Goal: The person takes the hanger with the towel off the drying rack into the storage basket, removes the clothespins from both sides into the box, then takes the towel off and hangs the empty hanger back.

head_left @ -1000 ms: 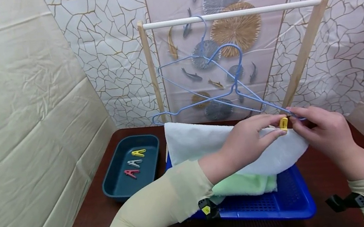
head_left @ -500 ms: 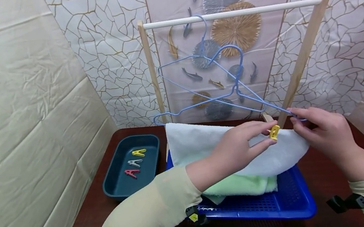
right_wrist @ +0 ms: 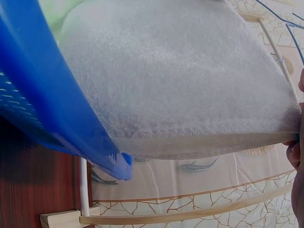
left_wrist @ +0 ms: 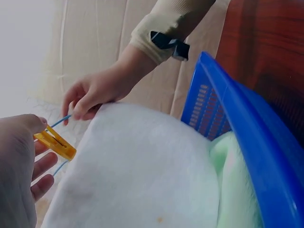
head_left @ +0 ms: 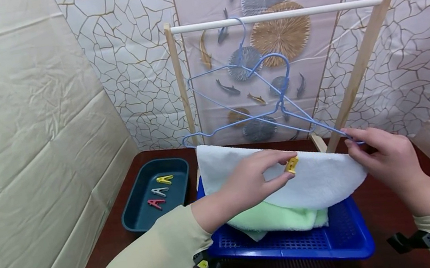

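Note:
A yellow clothespin [head_left: 292, 165] is pinched between the thumb and fingers of my left hand [head_left: 244, 188], in front of a white towel [head_left: 316, 183]. The towel drapes along the lower bar of a blue hanger [head_left: 234, 124], its lower part overlapping a blue basket [head_left: 353, 248]. At the hanger's right end, my right hand [head_left: 387, 156] grips the wire and the towel's upper corner. The left wrist view shows the clothespin [left_wrist: 57, 144] close to the towel's edge, with the right hand [left_wrist: 102, 90] beyond it.
Green cloth [head_left: 283, 219] lies in the basket. To the left, a dark teal tray [head_left: 133, 217] holds yellow, white and red clothespins. Behind, a second blue hanger [head_left: 205, 73] hangs from the white rod [head_left: 305, 12] of a wooden-legged rack.
My left hand has drawn leftward along the towel, away from the right hand, with the yellow clothespin still pinched. The right hand and the hanger have stayed nearly in place.

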### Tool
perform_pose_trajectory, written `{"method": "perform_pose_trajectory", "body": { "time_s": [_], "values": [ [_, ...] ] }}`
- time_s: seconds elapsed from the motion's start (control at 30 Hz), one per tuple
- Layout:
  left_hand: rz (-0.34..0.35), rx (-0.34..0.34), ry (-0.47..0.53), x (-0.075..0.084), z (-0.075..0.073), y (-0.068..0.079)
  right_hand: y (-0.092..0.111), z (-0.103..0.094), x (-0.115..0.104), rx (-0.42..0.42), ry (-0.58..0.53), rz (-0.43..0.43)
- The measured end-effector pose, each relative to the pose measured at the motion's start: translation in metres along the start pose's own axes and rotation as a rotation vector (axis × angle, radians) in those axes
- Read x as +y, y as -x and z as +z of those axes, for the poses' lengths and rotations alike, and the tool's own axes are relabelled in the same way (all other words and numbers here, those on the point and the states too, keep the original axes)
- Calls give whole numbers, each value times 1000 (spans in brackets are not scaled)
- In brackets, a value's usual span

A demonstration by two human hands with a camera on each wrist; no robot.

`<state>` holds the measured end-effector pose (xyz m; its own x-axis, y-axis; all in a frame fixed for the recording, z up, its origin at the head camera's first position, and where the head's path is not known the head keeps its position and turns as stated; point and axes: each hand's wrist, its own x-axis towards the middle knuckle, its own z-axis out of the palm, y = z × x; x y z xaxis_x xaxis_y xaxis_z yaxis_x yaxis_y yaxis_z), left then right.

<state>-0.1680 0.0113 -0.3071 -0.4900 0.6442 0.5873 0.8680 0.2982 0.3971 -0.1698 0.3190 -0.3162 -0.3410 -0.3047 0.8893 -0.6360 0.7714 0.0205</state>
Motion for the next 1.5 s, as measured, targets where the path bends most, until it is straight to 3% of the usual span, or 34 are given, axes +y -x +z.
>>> {"method": "perform_pose_trajectory", "body": {
  "time_s": [0.57,0.93,1.27,1.5],
  "values": [
    [-176,-33,-87,-33,-48,56,1,1,0,-1,-16,3],
    [-336,-83,-194,-58,-65,100,-1,2,-1,11,-40,-9],
    [-373,-125,-467,-80,-88,134,0,2,-1,4,-36,-7],
    [-422,-227,-591,-103,-101,163,0,3,-1,-4,-43,-22]
  ]
}}
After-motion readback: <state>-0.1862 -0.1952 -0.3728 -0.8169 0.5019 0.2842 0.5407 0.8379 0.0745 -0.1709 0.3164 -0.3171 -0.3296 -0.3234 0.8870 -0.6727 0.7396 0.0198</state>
